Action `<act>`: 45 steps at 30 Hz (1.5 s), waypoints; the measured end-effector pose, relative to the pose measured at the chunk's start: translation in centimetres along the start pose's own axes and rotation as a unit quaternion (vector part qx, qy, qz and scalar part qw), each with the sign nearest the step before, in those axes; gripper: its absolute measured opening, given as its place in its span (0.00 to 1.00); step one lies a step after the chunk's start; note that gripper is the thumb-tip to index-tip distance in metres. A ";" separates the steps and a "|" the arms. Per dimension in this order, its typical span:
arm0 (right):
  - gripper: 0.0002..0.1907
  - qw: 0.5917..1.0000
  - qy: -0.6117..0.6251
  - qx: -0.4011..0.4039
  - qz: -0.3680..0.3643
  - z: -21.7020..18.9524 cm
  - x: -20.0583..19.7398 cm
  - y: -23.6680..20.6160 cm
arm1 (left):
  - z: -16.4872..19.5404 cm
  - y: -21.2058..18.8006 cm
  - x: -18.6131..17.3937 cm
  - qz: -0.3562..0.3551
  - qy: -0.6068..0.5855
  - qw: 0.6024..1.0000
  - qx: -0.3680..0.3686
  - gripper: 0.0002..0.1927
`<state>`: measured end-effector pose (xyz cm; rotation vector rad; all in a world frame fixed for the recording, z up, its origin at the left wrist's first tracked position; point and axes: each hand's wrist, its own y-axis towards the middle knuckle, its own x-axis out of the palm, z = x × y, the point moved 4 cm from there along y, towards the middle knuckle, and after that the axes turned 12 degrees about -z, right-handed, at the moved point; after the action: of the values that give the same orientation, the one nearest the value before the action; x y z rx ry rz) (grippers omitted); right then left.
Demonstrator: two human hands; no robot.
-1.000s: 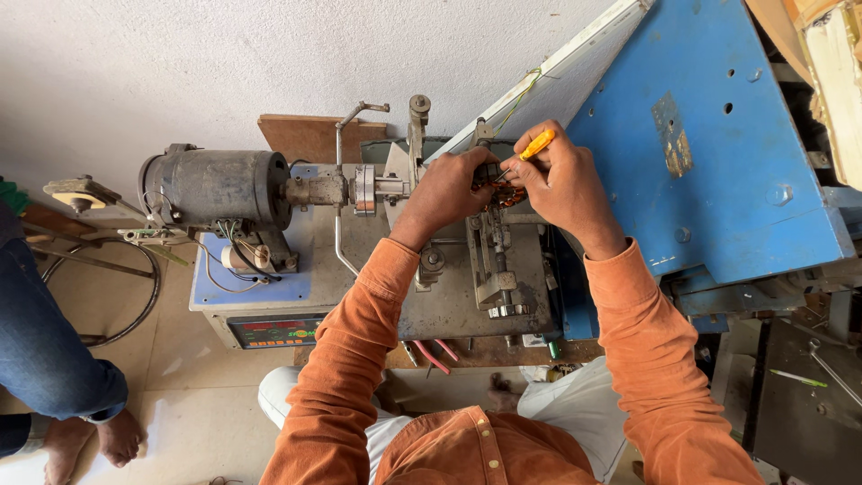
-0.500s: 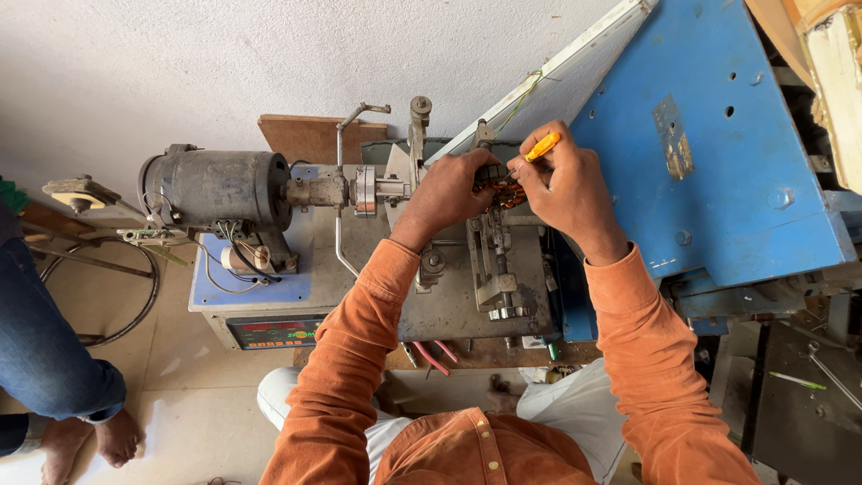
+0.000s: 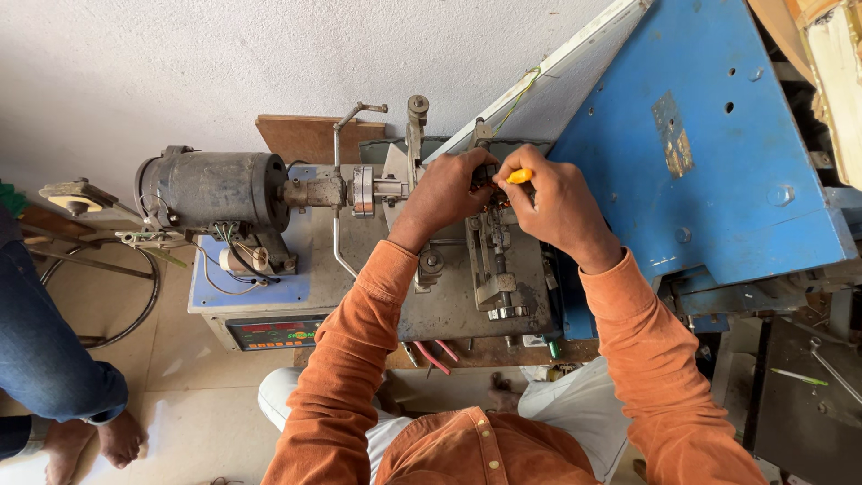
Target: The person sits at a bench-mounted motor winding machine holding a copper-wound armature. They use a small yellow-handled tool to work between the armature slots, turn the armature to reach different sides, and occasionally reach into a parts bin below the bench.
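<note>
Two hands meet over a small wound part clamped on the grey winding machine, right of the motor. The left hand closes its fingers on the part; the right hand pinches a yellow-handled tool against it. The part sits mounted and the work on it looks mid-way, though how much remains is hidden by the fingers.

Both arms in orange sleeves reach up from the lower frame toward its upper middle. The left hand is curled, knuckles up; the right hand bends at the wrist, fingertips pinched together, nearly touching the left.
</note>
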<state>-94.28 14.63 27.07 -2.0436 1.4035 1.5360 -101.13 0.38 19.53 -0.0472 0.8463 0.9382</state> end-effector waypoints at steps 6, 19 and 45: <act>0.10 0.999 -0.025 -0.040 -0.002 -0.5 0.4 -1.0 | -0.4 0.1 0.2 0.008 -0.008 1.000 0.015 0.18; 0.07 0.945 0.258 0.024 0.198 4.3 -1.1 -5.1 | 0.3 -0.2 -0.4 -0.039 -0.049 0.996 -0.057 0.15; 0.08 0.982 0.162 0.001 0.098 4.0 0.6 -4.2 | -0.2 0.7 0.1 -0.085 -0.057 0.995 -0.017 0.17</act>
<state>-93.47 19.12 23.35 -2.2916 1.7675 1.3085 -101.74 0.78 19.49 -0.0923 0.7097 0.7876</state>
